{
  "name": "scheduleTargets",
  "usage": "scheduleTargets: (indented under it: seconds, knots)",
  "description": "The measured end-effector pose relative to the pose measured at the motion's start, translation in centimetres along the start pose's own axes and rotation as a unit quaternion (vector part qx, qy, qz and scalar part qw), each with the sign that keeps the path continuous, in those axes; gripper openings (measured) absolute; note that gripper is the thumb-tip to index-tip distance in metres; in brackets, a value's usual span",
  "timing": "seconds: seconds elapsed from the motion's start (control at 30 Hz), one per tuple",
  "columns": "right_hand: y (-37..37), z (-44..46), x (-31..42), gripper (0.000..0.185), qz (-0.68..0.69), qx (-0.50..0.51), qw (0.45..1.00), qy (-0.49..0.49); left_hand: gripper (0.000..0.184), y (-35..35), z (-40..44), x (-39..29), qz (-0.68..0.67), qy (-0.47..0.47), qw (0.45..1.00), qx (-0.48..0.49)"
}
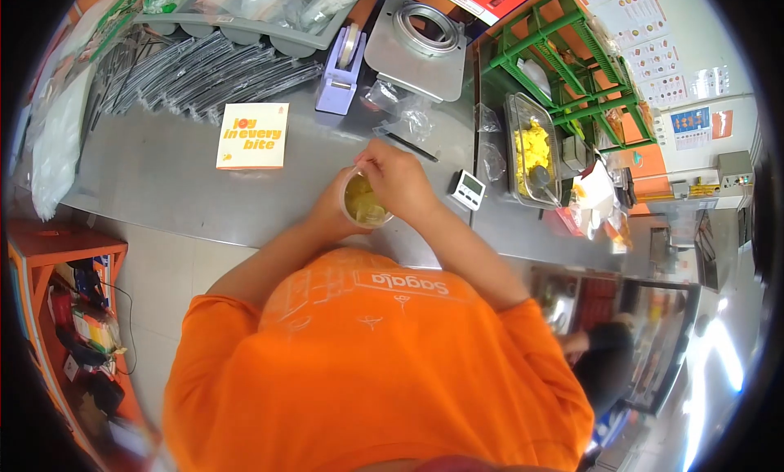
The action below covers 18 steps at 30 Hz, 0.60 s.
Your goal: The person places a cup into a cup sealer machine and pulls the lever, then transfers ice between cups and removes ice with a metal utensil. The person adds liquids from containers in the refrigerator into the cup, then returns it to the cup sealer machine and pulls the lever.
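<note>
A clear plastic cup [369, 202] with a yellow-green drink and pale pieces that look like ice is held close to my body, over the table's front edge. My left hand [328, 206] is wrapped round the cup's side. My right hand [397, 178] is closed at the cup's rim, its fingertips pressed together above the opening; what they pinch, if anything, is hidden. To the right of my right hand stands a small white digital timer [468, 190]. A thin black stick [408, 144] lies behind my right hand.
On the steel table [155, 166] are a printed box [252, 135], a purple tape dispenser [340, 72], wrapped black straws [208, 68] and a metal sealing machine [418, 51]. To the right are a tub of yellow food [532, 149] and a green rack [563, 60]. Another person [608, 362] is behind, right.
</note>
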State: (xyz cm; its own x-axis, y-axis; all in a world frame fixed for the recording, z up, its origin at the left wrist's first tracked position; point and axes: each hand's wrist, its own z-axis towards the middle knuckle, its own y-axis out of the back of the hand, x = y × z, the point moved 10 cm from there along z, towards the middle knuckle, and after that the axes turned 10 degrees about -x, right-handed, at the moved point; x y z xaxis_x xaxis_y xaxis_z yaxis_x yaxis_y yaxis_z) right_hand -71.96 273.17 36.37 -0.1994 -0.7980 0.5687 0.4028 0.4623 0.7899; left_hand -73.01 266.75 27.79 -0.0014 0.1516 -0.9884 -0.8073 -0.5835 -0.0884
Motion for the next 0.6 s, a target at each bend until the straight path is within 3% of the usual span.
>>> scheduleTargets:
  seconds: [0.03, 0.07, 0.1, 0.13, 0.17, 0.23, 0.27, 0.33, 0.47, 0.53, 0.57, 0.6]
  knots:
    - [0.4, 0.0, -1.2, 0.004, 0.054, -0.018, 0.996, -0.063, 0.091, -0.4, -0.1, 0.0, -0.006, 0.017, 1.0, 0.021]
    - [0.3, 0.1, -1.9, 0.004, 0.055, -0.019, 0.996, -0.064, 0.091, -0.5, -0.3, 0.5, -0.005, 0.017, 1.0, 0.023]
    - [-0.1, 0.0, -4.7, 0.004, 0.202, -0.047, 0.963, -0.173, 0.088, -0.1, -0.5, 0.9, -0.027, -0.003, 1.0, -0.01]
    - [-0.8, -0.6, -6.8, 0.005, 0.343, -0.074, 0.895, -0.274, 0.085, 0.5, -0.5, 0.7, -0.049, -0.024, 0.998, -0.042]
    - [-0.9, -0.7, -7.2, 0.005, 0.345, -0.078, 0.894, -0.275, 0.085, 0.4, -0.6, 1.0, -0.047, -0.025, 0.998, -0.039]
    - [-2.3, -3.0, -9.5, 0.006, 0.586, -0.191, 0.67, -0.415, 0.086, 0.9, -0.7, 0.3, 0.016, -0.08, 0.994, -0.068]
    - [-2.8, -3.3, -10.0, 0.006, 0.587, -0.193, 0.668, -0.413, 0.086, 0.8, -0.7, 0.4, 0.017, -0.082, 0.994, -0.065]
    - [-2.8, -4.6, -11.6, 0.009, 0.634, -0.295, 0.59, -0.402, 0.088, 0.9, -0.7, 0.5, 0.004, -0.08, 0.994, -0.073]
    - [-2.1, -5.0, -11.7, 0.01, 0.609, -0.336, 0.592, -0.406, 0.09, 0.5, -0.9, 0.7, 0.046, -0.084, 0.994, -0.06]
    - [-0.1, -3.2, -10.6, 0.015, 0.516, -0.303, 0.734, -0.322, 0.091, 0.8, -0.9, 0.7, 0.045, -0.086, 0.992, -0.077]
    - [1.1, -3.0, -10.1, 0.015, 0.519, -0.308, 0.73, -0.32, 0.091, 0.8, -1.0, 0.6, 0.049, -0.088, 0.992, -0.071]
    - [3.1, -1.3, -7.3, 0.016, 0.333, -0.224, 0.887, -0.227, 0.093, 0.9, -1.1, 0.4, 0.077, -0.094, 0.99, -0.076]
